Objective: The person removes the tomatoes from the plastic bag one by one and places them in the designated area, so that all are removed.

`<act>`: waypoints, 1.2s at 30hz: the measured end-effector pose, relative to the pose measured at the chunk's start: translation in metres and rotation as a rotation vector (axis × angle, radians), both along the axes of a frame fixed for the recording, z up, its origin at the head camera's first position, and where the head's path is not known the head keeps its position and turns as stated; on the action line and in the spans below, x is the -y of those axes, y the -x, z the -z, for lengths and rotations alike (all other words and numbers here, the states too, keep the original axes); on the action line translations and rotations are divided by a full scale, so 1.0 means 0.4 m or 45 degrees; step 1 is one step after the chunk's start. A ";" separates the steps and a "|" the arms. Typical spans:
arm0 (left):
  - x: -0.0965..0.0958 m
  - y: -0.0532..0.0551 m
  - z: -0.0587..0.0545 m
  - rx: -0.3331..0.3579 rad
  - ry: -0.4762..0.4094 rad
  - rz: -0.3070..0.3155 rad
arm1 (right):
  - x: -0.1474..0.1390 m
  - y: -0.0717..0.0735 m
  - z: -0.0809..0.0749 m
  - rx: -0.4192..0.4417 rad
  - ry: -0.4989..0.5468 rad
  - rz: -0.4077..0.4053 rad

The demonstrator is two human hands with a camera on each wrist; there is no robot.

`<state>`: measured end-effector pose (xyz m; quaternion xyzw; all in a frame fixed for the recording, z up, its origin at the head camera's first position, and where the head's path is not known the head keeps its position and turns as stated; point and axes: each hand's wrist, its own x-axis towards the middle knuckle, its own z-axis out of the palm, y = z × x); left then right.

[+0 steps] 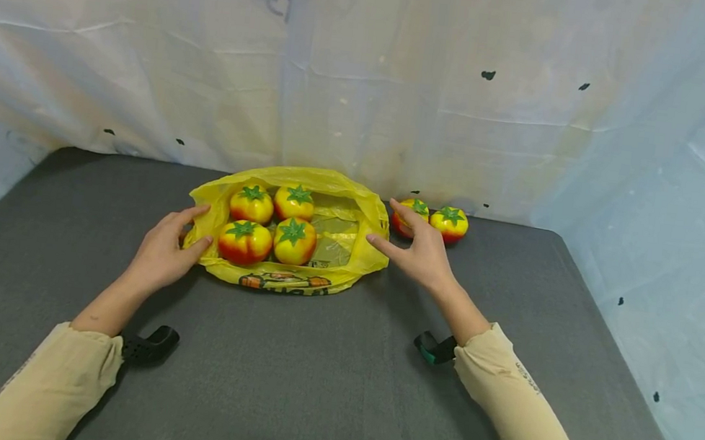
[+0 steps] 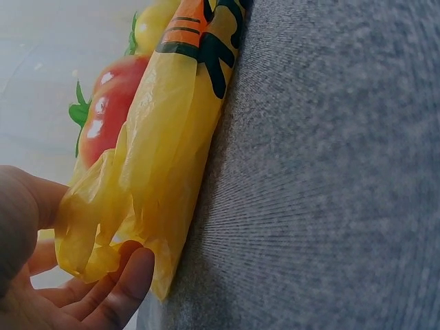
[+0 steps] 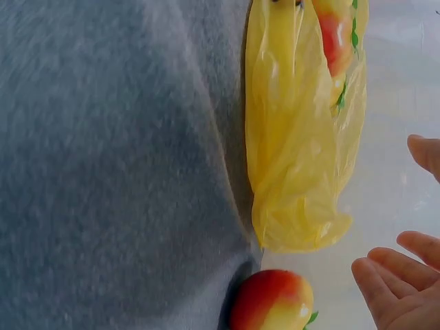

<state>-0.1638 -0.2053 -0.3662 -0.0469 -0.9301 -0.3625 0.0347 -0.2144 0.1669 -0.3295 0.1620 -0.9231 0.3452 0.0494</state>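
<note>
A yellow plastic bag (image 1: 370, 251) lies on the table, its mouth spread wide. Inside its left part sit several red-and-yellow toy tomatoes (image 1: 245, 243) with green star-shaped tops. My left hand (image 1: 168, 250) holds the left end of the bag, thumb and fingers on either side of the plastic (image 2: 103, 220). Over by the bag's right edge, my right hand (image 1: 422, 253) hovers with fingers spread and nothing in its grasp. Two more toy tomatoes stand outside: one (image 1: 400, 227) is partly covered by the right hand, and another (image 1: 449, 225) is beside it.
The dark grey table (image 1: 307, 389) backs onto a pale plastic sheet wall (image 1: 365, 105), with the outside tomatoes close to it. Another sheet wall (image 1: 678, 286) rises on the right. A black strap (image 1: 150, 346) shows at the left wrist, another (image 1: 434, 348) at the right.
</note>
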 end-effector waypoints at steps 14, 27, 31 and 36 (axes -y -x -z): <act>0.000 0.003 0.001 0.030 -0.008 -0.012 | 0.057 -0.005 0.019 0.029 0.076 -0.115; -0.001 0.001 0.004 0.003 -0.007 -0.024 | 0.128 -0.010 0.041 0.062 0.109 -0.253; -0.002 -0.002 0.003 -0.011 0.000 -0.027 | 0.151 -0.008 0.049 0.090 0.110 -0.309; -0.005 -0.005 -0.002 -0.035 -0.002 -0.024 | 0.176 -0.008 0.055 0.126 0.101 -0.341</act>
